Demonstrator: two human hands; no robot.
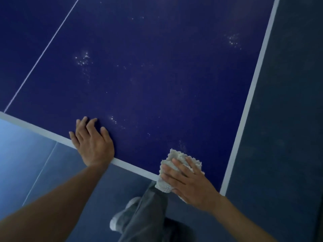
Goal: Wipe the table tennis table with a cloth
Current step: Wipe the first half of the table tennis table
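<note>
The dark blue table tennis table (157,75) fills most of the head view, with white edge lines and a thin white centre line at the left. Patches of small white droplets or specks dot its surface. A crumpled white cloth (173,159) lies over the near edge, close to the near right corner. My right hand (190,182) presses flat on the cloth with straight, spread fingers. My left hand (92,140) rests flat on the table at the near edge, fingers spread, holding nothing.
Blue-grey floor (279,137) runs along the table's right side and below the near edge. My grey trouser leg and light shoe (122,217) stand just under the near edge. A pale floor line (40,173) crosses at lower left.
</note>
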